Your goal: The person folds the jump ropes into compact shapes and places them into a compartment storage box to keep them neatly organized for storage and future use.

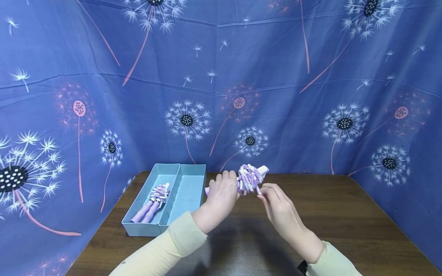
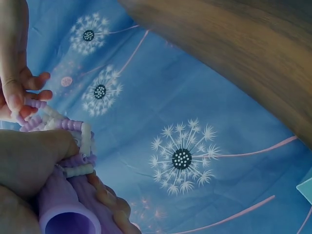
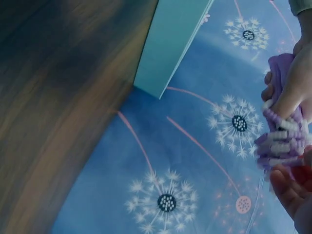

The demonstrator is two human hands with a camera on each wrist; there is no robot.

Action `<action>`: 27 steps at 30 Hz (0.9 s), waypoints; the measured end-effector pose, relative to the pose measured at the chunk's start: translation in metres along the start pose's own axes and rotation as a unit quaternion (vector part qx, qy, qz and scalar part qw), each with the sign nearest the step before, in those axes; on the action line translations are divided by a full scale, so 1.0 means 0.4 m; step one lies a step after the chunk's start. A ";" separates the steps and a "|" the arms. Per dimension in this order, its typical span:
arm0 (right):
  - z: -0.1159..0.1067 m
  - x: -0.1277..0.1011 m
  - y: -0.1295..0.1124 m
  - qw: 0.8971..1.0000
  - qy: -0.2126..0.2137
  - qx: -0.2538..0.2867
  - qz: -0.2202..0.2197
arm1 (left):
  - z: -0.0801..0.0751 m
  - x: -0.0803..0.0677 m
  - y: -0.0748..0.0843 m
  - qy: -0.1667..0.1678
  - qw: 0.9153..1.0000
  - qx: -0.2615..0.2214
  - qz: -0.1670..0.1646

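A beaded jump rope point(image 1: 249, 179), purple and white, is held up above the table in a wound bundle. My left hand point(image 1: 222, 193) grips its two purple handles point(image 2: 56, 197), whose hollow end faces the left wrist camera. Beaded cord wraps round the bundle beyond that fist, and a white-and-purple length sticks out at the far right. With thumb and fingertips, my right hand point(image 1: 281, 207) pinches a strand of beads at the bundle's lower right side. In the right wrist view, the beaded coils point(image 3: 280, 146) lie between both hands.
A light blue two-compartment box point(image 1: 188, 188) stands on the brown wooden table point(image 1: 345, 222), left of the hands. Its left compartment holds another wound jump rope point(image 1: 148, 211) with purple handles. A blue dandelion-print cloth point(image 1: 293, 115) hangs behind and beside the table.
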State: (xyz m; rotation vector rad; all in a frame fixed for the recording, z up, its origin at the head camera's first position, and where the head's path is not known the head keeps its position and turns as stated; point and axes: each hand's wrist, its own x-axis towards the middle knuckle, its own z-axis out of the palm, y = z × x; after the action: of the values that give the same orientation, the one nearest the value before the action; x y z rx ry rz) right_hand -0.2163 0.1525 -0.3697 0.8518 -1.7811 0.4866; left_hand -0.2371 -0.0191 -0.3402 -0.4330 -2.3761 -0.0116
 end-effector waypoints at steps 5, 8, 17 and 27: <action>0.020 -0.004 -0.011 0.999 0.017 0.009 0.035 | 0.006 0.004 0.006 0.009 1.000 0.017 -0.005; 0.030 -0.004 -0.015 0.998 0.030 0.012 0.048 | 0.007 0.004 0.010 0.006 1.000 0.019 -0.007; 0.050 0.000 -0.014 0.996 0.055 0.020 0.060 | 0.004 -0.002 0.016 -0.010 1.000 0.011 -0.004; 0.049 0.001 0.002 0.999 0.042 -0.029 0.013 | -0.001 -0.006 0.018 -0.025 1.000 0.003 -0.003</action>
State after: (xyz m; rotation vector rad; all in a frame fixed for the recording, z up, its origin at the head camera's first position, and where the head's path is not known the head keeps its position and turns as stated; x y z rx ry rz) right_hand -0.2293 0.1396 -0.3762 0.7584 -1.7216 0.4784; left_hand -0.2330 -0.0131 -0.3422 -0.4268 -2.4268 0.0045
